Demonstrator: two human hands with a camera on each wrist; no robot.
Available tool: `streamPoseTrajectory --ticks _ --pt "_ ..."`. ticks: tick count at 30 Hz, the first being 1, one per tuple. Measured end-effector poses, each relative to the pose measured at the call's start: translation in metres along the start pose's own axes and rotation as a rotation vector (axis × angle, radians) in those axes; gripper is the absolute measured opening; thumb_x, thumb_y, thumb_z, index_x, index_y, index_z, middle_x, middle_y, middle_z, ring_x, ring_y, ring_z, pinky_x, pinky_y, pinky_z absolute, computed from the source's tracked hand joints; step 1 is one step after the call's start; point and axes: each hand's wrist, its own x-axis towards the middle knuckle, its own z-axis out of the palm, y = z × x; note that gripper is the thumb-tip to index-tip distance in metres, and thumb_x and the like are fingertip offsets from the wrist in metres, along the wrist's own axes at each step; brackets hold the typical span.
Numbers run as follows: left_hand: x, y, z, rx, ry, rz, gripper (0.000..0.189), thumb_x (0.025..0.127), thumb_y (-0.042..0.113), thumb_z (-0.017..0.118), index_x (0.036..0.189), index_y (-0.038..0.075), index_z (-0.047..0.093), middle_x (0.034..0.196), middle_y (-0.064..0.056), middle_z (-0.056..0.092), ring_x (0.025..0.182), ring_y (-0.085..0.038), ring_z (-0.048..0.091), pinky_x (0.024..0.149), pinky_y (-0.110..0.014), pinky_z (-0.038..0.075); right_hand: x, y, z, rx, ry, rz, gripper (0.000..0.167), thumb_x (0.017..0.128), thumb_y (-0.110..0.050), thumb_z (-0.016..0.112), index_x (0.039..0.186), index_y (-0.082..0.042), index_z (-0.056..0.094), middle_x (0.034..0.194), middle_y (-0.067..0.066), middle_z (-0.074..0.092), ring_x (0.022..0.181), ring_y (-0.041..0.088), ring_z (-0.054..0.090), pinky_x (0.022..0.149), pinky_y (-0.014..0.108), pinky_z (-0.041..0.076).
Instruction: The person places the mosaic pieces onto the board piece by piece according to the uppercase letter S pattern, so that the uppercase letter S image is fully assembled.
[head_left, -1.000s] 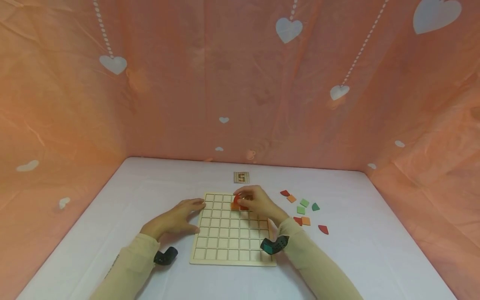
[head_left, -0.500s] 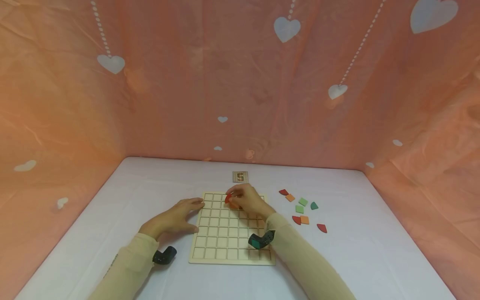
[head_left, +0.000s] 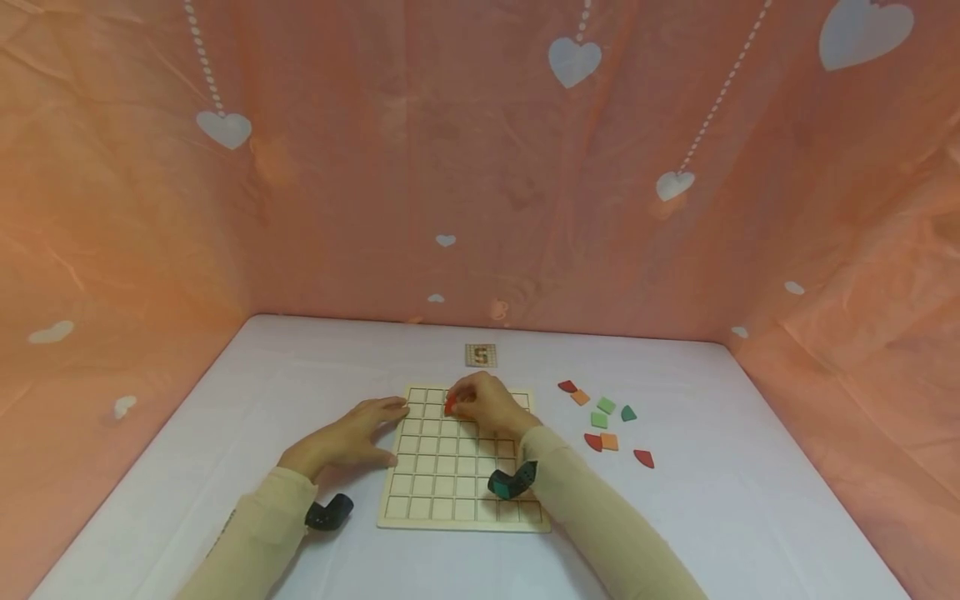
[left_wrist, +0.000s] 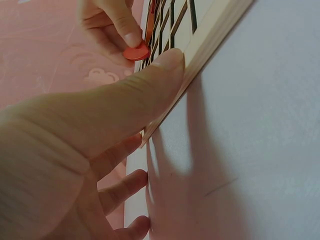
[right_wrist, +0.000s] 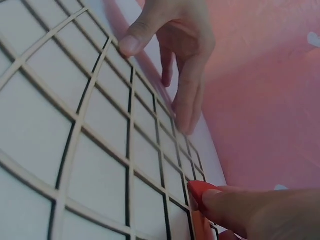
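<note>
A light wooden grid board (head_left: 431, 487) lies on the table in the head view. My right hand (head_left: 491, 406) pinches a red quarter-circle tile (head_left: 450, 404) between thumb and fingers over the board's far rows. In the right wrist view the red tile (right_wrist: 200, 191) is tilted against the grid, with an orange tile (right_wrist: 201, 225) in the board right by it. Other tiles under the right hand are hidden. My left hand (head_left: 348, 433) rests at the board's left edge, fingers spread; its thumb (left_wrist: 167, 65) touches the rim in the left wrist view.
Right of the board lie several loose tiles: red quarter-circles (head_left: 643, 458), orange squares (head_left: 609, 442), light green squares (head_left: 599, 420) and a dark green quarter-circle (head_left: 628, 413). A small pattern card (head_left: 481, 356) lies beyond the board. Pink cloth (head_left: 480, 167) walls the white table.
My right hand has shifted left across the far rows with the red tile, away from the orange tile it was beside. The left hand has stayed at the board's edge.
</note>
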Motion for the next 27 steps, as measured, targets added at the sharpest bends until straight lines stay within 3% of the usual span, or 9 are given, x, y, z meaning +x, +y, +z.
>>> streamPoseTrajectory --ticks 3,10,25,27 --pt "0.0000 0.0000 0.0001 0.003 0.000 -0.001 0.079 0.081 0.019 0.082 0.148 -0.003 0.046 0.162 -0.023 0.034 0.150 -0.049 0.026 0.123 -0.065 0.023 0.0000 -0.0009 0.0014 -0.040 -0.002 0.012 0.015 0.093 -0.009 0.070 0.107 -0.006 0.076 0.094 0.007 0.074 0.077 0.008 0.059 0.072 0.025 0.053" --pt "0.0000 -0.0002 0.0000 0.004 0.002 0.000 0.079 0.081 0.019 0.082 0.148 -0.003 0.046 0.162 -0.022 0.034 0.150 -0.049 0.026 0.124 -0.065 0.023 -0.0001 -0.0045 0.0033 -0.158 0.021 0.003 0.011 0.092 -0.015 0.072 0.101 -0.015 0.079 0.107 0.000 0.077 0.083 0.011 0.055 0.097 0.047 0.047" --pt "-0.0007 0.0015 -0.0005 0.004 0.000 0.000 0.079 0.081 0.018 0.083 0.148 -0.003 0.046 0.162 -0.023 0.034 0.150 -0.049 0.027 0.124 -0.064 0.023 -0.0010 -0.0064 0.0010 -0.210 0.006 0.025 0.007 0.092 -0.018 0.075 0.096 -0.015 0.078 0.100 -0.001 0.076 0.082 0.012 0.058 0.082 0.033 0.050" --pt "-0.0009 0.0022 -0.0006 0.003 -0.001 0.002 0.079 0.081 0.019 0.083 0.148 -0.003 0.046 0.162 -0.023 0.034 0.149 -0.049 0.027 0.123 -0.064 0.024 -0.0010 -0.0058 0.0010 -0.216 0.007 0.024 0.007 0.092 -0.019 0.075 0.096 -0.015 0.078 0.099 -0.001 0.076 0.083 0.011 0.059 0.085 0.034 0.051"
